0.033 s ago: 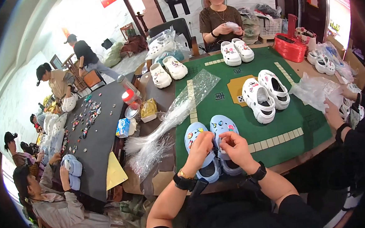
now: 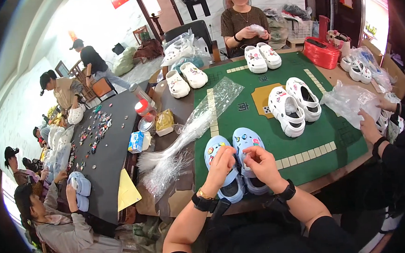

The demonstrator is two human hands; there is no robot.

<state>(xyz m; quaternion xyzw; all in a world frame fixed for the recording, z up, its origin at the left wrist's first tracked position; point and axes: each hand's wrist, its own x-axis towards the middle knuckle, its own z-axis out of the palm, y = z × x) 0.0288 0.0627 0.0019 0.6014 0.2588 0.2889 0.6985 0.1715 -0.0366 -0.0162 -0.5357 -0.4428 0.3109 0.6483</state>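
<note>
A pair of light blue clogs with colourful charms stands at the table edge in front of me, toes pointing away: the left clog (image 2: 216, 145) and the right clog (image 2: 248, 136). My left hand (image 2: 221, 166) is over the left clog, its fingers bent and closed together. Over the right clog, my right hand (image 2: 262, 163) has thumb and forefinger pinched. Whatever the fingertips hold, if anything, is too small to make out. A bundle of thin clear plastic ties (image 2: 185, 144) spills from a clear bag to the left.
White clogs with charms (image 2: 285, 112) stand on the green mat (image 2: 237, 85), more (image 2: 257, 60) farther back. At right, a co-worker's hand (image 2: 369, 128) touches a clear bag (image 2: 347, 100). Red twine (image 2: 321, 53) lies behind. Left, a dark table (image 2: 115, 145) bears scattered charms; co-workers sit alongside.
My left hand's fingers have shifted very slightly over the left clog. Otherwise nothing has visibly moved near my hands.
</note>
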